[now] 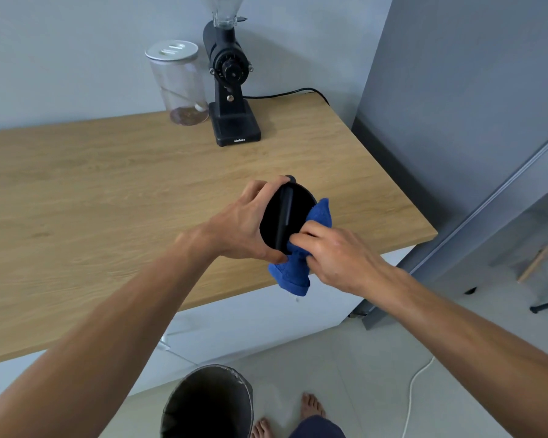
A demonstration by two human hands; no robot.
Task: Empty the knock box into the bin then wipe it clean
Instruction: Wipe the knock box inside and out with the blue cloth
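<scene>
A round black knock box (299, 205) with a black bar across its mouth is held tilted above the wooden counter's front right part. My left hand (242, 224) grips its left rim and side. My right hand (332, 252) presses a blue cloth (318, 213) into the right half of the box's opening. More of that cloth hangs down below the box. On the floor below the counter stands a dark round bin (208, 403), its open mouth facing up.
A black coffee grinder (230, 90) and a lidded glass jar (178, 83) stand at the back of the wooden counter (108, 184). A grey cabinet (456, 105) rises on the right. A white cable (415, 393) lies on the tiled floor beside bare feet (312, 404).
</scene>
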